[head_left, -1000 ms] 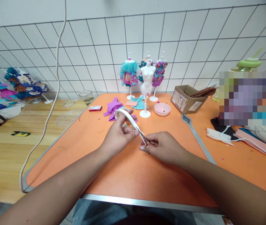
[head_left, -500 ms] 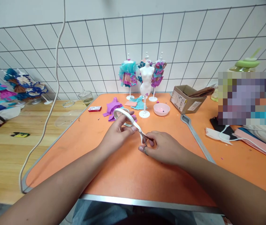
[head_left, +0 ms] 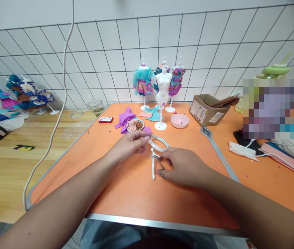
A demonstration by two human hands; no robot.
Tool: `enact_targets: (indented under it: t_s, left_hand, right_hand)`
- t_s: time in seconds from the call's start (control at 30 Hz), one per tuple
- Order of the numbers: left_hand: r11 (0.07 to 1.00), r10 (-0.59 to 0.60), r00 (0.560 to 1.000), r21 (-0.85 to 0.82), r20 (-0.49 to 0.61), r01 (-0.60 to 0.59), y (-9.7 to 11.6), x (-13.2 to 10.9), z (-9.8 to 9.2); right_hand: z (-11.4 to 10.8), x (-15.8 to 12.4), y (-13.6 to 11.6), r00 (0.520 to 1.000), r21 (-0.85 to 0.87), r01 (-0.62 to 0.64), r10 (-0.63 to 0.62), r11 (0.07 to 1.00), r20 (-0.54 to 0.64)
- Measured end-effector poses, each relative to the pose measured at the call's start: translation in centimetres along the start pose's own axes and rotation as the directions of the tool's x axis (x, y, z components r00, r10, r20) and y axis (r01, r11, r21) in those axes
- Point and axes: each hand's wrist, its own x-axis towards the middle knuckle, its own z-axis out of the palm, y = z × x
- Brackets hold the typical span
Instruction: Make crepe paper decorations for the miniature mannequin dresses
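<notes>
Scissors are in my right hand, its fingers closed around the handles, with the blades pointing left. My left hand pinches the end of a white tape strip between thumb and fingertips. The tape roll stands between my hands, just behind the scissors. A narrow white strip hangs down by the blades. Beyond my left hand lie purple fabric and a second roll with brown and pink scraps inside it. A bare white mannequin is upright past the tape.
Dressed mannequins line the wall. A pink bowl and a cardboard box sit at the back right, a red box at the back left. A white cable hangs at left.
The tape roll has moved right and down from my left hand to between both hands. The second roll is now uncovered. The narrow strip hangs lower, near the scissors.
</notes>
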Motion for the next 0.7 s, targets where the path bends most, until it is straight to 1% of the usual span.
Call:
enact_targets:
  t_s: [0.03, 0.07, 0.1, 0.13, 0.17, 0.2, 0.23, 0.33, 0.37, 0.43, 0.5, 0.53, 0.57, 0.63, 0.7]
  left_hand:
    - [0.986, 0.077, 0.997, 0.152, -0.009, -0.075, -0.2, 0.2, -0.1]
    - [0.94, 0.177, 0.984, 0.293, 0.01, -0.172, -0.3, 0.3, -0.2]
    - [0.874, 0.276, 0.96, 0.401, 0.056, -0.274, -0.6, 0.5, -0.2]
    - [0.807, 0.346, 0.93, 0.468, 0.122, -0.361, -0.8, 0.6, -0.2]
    - [0.757, 0.371, 0.907, 0.502, 0.197, -0.418, -1.0, 0.7, -0.2]
    - [0.727, 0.364, 0.895, 0.522, 0.257, -0.445, -1.3, 0.8, -0.1]
    - [0.712, 0.335, 0.894, 0.542, 0.296, -0.446, -1.5, 0.8, 0.1]
    - [0.708, 0.235, 0.91, 0.582, 0.341, -0.401, -1.8, 0.8, 0.3]
    - [0.725, 0.207, 0.911, 0.569, 0.356, -0.387, -1.8, 0.8, 0.3]
    - [0.792, 0.128, 0.901, 0.504, 0.416, -0.345, -1.7, 0.6, 0.3]
    - [0.867, 0.04, 0.887, 0.424, 0.46, -0.26, -1.3, 0.5, 0.1]
    - [0.903, 0.014, 0.891, 0.378, 0.454, -0.207, -1.1, 0.4, 0.0]
    - [0.933, 0.006, 0.904, 0.323, 0.428, -0.16, -0.9, 0.3, 0.0]
    - [0.975, 0.036, 0.946, 0.195, 0.323, -0.104, -0.6, 0.3, 0.0]
    - [0.993, 0.077, 0.976, 0.076, 0.203, -0.094, -0.5, 0.2, 0.3]
  right_hand:
    - [0.1, -0.1, 0.2, 1.0, -0.006, 0.01, -0.01, 1.0, 0.023]
    - [0.1, -0.1, 0.3, 0.999, -0.007, 0.014, -0.014, 1.0, 0.045]
    - [0.2, -0.2, 0.4, 0.998, -0.006, 0.015, -0.014, 1.0, 0.061]
    - [0.2, -0.2, 0.4, 0.997, -0.003, 0.014, -0.014, 1.0, 0.074]
    - [0.1, -0.3, 0.4, 0.996, 0.002, 0.012, -0.012, 1.0, 0.085]
    - [0.0, -0.4, 0.3, 0.995, 0.006, 0.008, -0.008, 1.0, 0.098]
    - [-0.1, -0.5, 0.2, 0.994, 0.01, -0.002, 0.001, 1.0, 0.112]
    - [-0.4, -1.0, -0.4, 0.988, 0.029, -0.032, 0.027, 0.999, 0.155]
    - [-0.4, -1.1, -0.6, 0.986, 0.038, -0.03, 0.023, 0.999, 0.166]
    - [-0.5, -1.4, -0.9, 0.984, 0.053, -0.013, 0.004, 0.999, 0.176]
    - [-0.4, -1.5, -1.0, 0.984, 0.048, 0.002, -0.01, 0.999, 0.177]
    - [-0.4, -1.5, -1.0, 0.985, 0.038, 0.004, -0.01, 0.999, 0.171]
    - [-0.4, -1.5, -0.9, 0.987, 0.031, 0.003, -0.008, 1.0, 0.159]
    - [-0.4, -1.3, -0.7, 0.994, 0.023, -0.017, 0.015, 1.0, 0.113]
    - [-0.5, -1.1, -0.5, 0.997, 0.036, -0.061, 0.059, 0.997, 0.057]
